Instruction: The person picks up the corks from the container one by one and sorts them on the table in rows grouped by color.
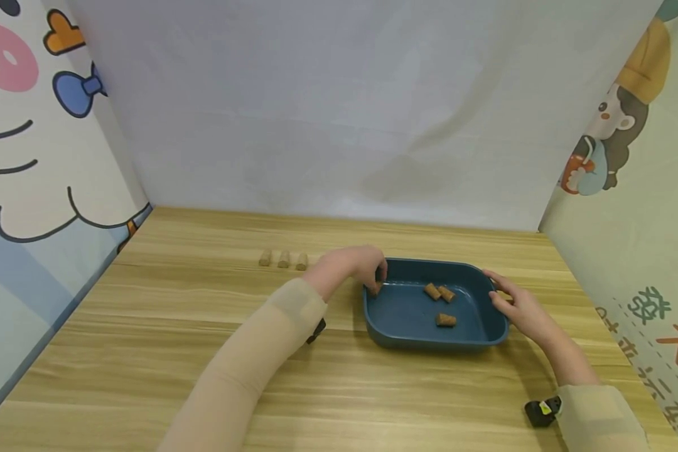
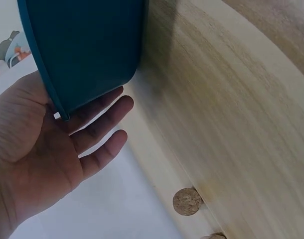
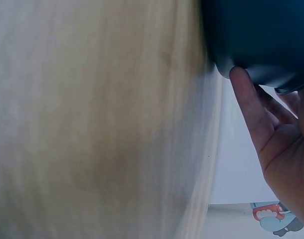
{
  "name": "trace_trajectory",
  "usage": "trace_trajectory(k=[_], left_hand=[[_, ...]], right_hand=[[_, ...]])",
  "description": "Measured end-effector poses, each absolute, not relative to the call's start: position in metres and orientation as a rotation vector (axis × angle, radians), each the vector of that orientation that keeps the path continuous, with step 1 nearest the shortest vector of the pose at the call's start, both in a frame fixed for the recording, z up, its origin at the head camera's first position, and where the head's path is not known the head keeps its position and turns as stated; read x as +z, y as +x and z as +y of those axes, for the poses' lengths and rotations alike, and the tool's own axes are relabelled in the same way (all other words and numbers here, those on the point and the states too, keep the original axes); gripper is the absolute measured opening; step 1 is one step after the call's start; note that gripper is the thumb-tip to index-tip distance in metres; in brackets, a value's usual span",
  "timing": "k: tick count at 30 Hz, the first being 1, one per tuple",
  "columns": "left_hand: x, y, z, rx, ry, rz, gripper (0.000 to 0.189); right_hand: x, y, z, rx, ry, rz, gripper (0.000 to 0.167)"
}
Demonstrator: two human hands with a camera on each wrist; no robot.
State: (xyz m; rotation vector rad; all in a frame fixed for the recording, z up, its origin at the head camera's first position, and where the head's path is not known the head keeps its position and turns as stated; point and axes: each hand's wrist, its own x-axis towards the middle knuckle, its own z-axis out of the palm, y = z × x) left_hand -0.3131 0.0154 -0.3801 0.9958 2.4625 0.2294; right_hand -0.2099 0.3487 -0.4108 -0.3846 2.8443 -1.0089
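Observation:
A dark blue rectangular tray (image 1: 435,344) stands on the table with three corks (image 1: 445,320) lying loose on its floor. My left hand (image 1: 350,263) holds its left back corner, several fingers (image 2: 104,152) outside the wall; the thumb is hidden behind the wall in the left wrist view. A small brown patch by that hand, inside the tray, is too unclear to name. At the opposite end my right hand (image 1: 522,311) grips the right wall, the thumb by the rim and other fingers (image 3: 249,97) against the outside.
Three more corks (image 1: 284,258) lie in a row on the wooden table (image 1: 147,351), left of the tray. A pale curtain (image 1: 328,125) closes off the back. Printed cartoon sheets hang at both sides. Black wrist cameras (image 1: 542,412) sit on the sleeves.

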Motion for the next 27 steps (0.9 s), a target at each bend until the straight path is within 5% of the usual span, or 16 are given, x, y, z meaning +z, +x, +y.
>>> trace_trajectory(k=[27], left_hand=[[-0.3826,-0.3103,0.0178,0.282,1.092,2.501,0.013]], right_hand=[[-0.4115,-0.2104,0.3482,-1.012,-0.377,2.843,0.052]])
